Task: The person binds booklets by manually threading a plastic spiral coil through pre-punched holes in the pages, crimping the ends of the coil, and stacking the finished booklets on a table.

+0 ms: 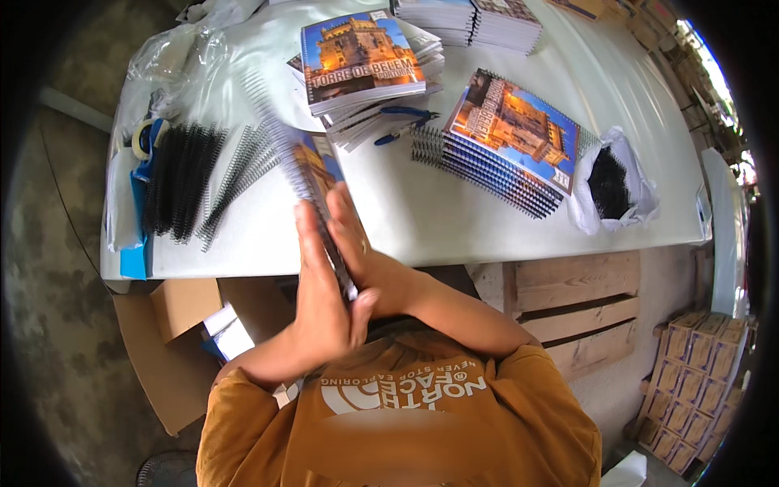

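Note:
Between my two flat palms stands a spiral notebook (316,161), held upright on edge, with a castle picture on its cover. A black plastic coil (272,114) runs along its spine and sticks out past the far end, blurred. My left hand (319,288) presses on the spine side, fingers stretched out. On the cover side lies my right hand (365,264). Beyond them is a pile of notebooks (363,61) topped by a coil-bound one. Blue-handled pliers (406,122) rest beside that pile.
Loose black coils (185,183) lie at the table's left, near a tape roll (148,138) and clear plastic (174,61). Bound notebooks (515,134) are stacked at the right, beside a white bag (641,199) of black scraps. An open cardboard box (162,357) sits below the table's front edge.

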A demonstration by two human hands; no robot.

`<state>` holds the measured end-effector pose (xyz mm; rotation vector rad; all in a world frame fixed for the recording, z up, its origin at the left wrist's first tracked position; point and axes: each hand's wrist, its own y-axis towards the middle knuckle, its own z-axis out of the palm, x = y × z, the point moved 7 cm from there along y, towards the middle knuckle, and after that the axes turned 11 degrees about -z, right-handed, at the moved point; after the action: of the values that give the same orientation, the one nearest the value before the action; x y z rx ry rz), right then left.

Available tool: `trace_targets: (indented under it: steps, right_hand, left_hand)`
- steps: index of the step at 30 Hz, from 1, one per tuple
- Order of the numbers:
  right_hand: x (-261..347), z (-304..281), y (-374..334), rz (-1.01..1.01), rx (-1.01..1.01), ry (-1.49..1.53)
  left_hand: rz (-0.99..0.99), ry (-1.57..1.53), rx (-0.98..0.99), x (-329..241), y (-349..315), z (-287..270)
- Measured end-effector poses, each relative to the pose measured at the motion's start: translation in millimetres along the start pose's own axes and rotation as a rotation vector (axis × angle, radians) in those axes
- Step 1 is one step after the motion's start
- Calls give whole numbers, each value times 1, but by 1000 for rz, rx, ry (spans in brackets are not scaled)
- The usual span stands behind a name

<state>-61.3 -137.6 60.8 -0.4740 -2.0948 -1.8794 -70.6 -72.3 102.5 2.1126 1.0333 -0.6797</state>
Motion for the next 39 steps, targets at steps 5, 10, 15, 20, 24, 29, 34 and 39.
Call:
trace_targets:
  steps: [5,10,15,20,24,29,34,39]
  right_hand:
    - [46,-20,61,-26,217,-377]
    - [-25,-15,18,237,174,-524]
    - [-49,-39,12,429,54,-513]
    - [-56,-45,7,646,286,-379]
    - [-62,-52,-1,890,224,-162]
    - [-64,-55,-13,960,34,-67]
    - [-61,-50,-16,950,38,-105]
    - [-38,-45,-5,832,84,-252]
  left_hand:
    - [-156,-302,-42,-4,2,-70]
    - [-615,-726,-216,84,12,-2]
    - [-588,-731,-54,99,8,23]
    - [-708,-802,-60,121,8,32]
    - [-759,-911,-71,128,11,38]
    - [-744,-1128,145,129,17,43]
    - [-678,-1095,275,130,31,39]
    - [-482,-1014,422,119,46,35]
